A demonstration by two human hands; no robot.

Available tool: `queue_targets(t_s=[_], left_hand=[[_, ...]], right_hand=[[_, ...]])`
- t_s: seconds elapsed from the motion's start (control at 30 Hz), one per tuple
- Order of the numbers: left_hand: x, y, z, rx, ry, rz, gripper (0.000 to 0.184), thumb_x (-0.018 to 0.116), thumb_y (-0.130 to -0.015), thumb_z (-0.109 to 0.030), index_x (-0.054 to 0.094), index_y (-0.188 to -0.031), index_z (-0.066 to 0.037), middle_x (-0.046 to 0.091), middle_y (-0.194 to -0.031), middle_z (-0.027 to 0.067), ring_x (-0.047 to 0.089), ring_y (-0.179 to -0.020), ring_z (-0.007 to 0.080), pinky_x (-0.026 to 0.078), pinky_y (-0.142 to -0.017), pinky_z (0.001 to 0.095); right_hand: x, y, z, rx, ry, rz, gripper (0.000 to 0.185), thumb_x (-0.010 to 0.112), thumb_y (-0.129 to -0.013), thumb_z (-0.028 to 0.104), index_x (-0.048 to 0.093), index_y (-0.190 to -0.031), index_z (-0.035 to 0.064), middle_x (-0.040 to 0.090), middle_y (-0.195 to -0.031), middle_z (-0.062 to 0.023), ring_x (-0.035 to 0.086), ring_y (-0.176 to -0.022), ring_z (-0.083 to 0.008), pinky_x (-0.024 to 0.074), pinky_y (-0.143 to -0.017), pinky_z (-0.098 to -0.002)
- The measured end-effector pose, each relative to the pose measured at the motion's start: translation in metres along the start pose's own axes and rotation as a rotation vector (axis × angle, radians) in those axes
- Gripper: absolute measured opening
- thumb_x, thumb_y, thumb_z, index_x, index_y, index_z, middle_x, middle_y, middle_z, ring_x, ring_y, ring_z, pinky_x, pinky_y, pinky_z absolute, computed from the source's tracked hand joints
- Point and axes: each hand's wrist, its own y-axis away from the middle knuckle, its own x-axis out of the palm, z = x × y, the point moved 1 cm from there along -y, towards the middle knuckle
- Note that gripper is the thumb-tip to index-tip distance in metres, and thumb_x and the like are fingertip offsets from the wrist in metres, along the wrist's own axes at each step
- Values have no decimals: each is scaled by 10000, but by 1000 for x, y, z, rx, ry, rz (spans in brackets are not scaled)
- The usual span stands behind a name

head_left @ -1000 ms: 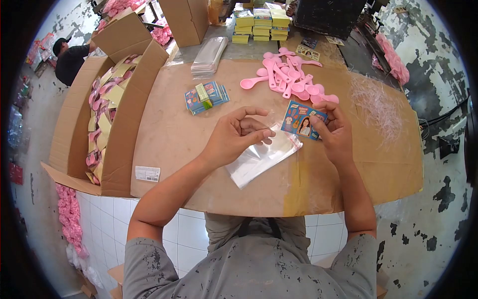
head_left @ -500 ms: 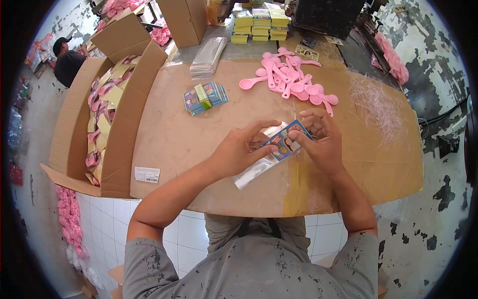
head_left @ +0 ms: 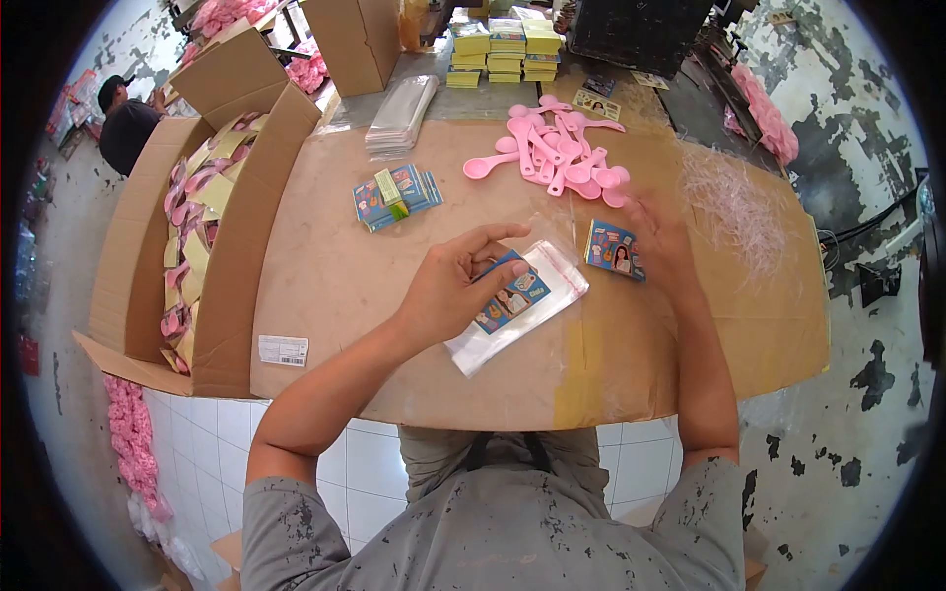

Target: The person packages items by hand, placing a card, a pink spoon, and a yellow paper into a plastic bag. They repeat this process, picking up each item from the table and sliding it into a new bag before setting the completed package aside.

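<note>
My left hand (head_left: 448, 286) is closed on a blue printed card (head_left: 512, 300), thumb on top. Under that card lies a clear plastic bag (head_left: 564, 281), slanting across the cardboard. Another blue printed card (head_left: 613, 252), or a small stack of them, lies by the wrist side of my right hand (head_left: 662, 241). My right hand is blurred, with its fingertips over the right edge of a heap of pink plastic spoons (head_left: 562, 148); whether it grips a spoon I cannot tell.
A banded stack of blue cards (head_left: 394, 197) and a pile of clear bags (head_left: 402, 116) lie farther back. An open carton (head_left: 232, 335) with packed pieces stands at left. Yellow-edged card stacks (head_left: 505, 49) stand behind; plastic shreds (head_left: 739, 212) lie right. A person (head_left: 128, 128) is at far left.
My right hand has left the card and bag and moved away to the spoon heap. The blue cards are now apart, one in my left hand, the other on the right.
</note>
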Motion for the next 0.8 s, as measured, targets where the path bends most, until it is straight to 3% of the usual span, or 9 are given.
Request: queue_targets(t_s=[0.1,0.2,0.4,0.5,0.6,0.7,0.8], left_hand=[[-2,-2,3,-18,-21,9,352,664,-1023,-46,609,-1366,13,734,-1076,82,676,-963,70,561,-818,231],[-4,-2,4,-20,-72,23,323,670,-1020,-54,634,-1331,24,730,-1085,74,668,-983,69,559,-839,236],[-3,-2,6,-37,-77,45,322,680,-1015,-64,641,-1319,31,729,-1119,66,667,-997,68,559,-860,235],[-3,-1,9,-41,-32,64,319,683,-1015,-74,645,-1316,26,734,-1114,70,677,-965,64,566,-818,229],[-2,-1,2,-42,43,56,312,687,-1016,-86,648,-1307,20,746,-1061,66,684,-924,55,573,-763,223],[1,2,-3,-49,106,45,330,690,-1012,-76,639,-1322,24,747,-1098,76,695,-941,65,581,-772,220],[1,2,-3,-83,72,68,352,699,-1004,-68,634,-1335,35,743,-1145,94,709,-977,86,590,-797,218]], right_hand=[[-17,-22,-50,-334,502,-117,310,679,-961,211,698,-1202,16,686,-1159,-160,649,-1081,-315,503,-947,-415],[-26,-20,-37,-105,553,51,315,676,-944,179,677,-1221,29,687,-1122,-159,641,-1068,-345,502,-941,-451],[-20,-14,-47,-295,634,-120,257,673,-934,141,706,-1166,34,704,-1037,-140,661,-987,-338,503,-926,-447],[-25,-21,-44,-253,622,-62,290,670,-921,89,700,-1204,35,704,-1028,-160,670,-982,-342,512,-921,-441],[-23,-11,-22,-314,505,-259,353,649,-926,8,678,-1277,38,705,-987,-128,687,-952,-264,539,-876,-400],[-3,5,20,-121,-311,-49,489,659,-916,-54,605,-1393,43,656,-1011,-85,670,-907,-169,559,-813,-334],[23,27,46,-68,-663,121,655,667,-903,-88,472,-1514,51,580,-1079,-56,639,-895,-108,556,-775,-266]])
